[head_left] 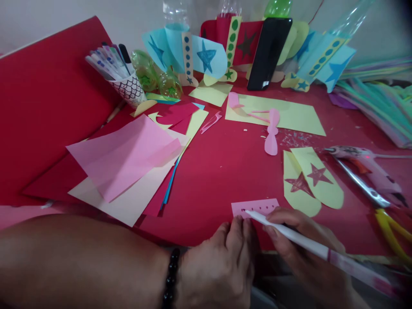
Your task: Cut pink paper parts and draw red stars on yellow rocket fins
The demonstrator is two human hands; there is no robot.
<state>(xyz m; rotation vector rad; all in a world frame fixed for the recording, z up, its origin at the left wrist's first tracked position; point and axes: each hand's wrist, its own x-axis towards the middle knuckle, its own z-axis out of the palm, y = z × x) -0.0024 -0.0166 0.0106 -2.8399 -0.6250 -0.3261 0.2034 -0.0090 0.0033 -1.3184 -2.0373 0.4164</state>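
Note:
My right hand (309,244) grips a white felt-tip pen (299,239) with a pink end, its tip touching a small pink paper strip (237,209) at the table's near edge. A row of small dark dots runs along the strip. My left hand (219,262), fingers stretched out side by side, rests its fingertips on the strip's near edge; the thumb is hidden. A black bead bracelet (171,279) circles the left wrist. Right of the strip lie two rounded yellow paper pieces (313,193) with dark red stars.
Loose pink paper (128,156) covers other sheets at left, below a cup of pens (127,88). A glue gun (367,159) and yellow-handled scissors (386,223) lie at right. Behind stand paper-decorated bottles and a black phone (268,53). Pink cutouts (272,133) lie mid-table.

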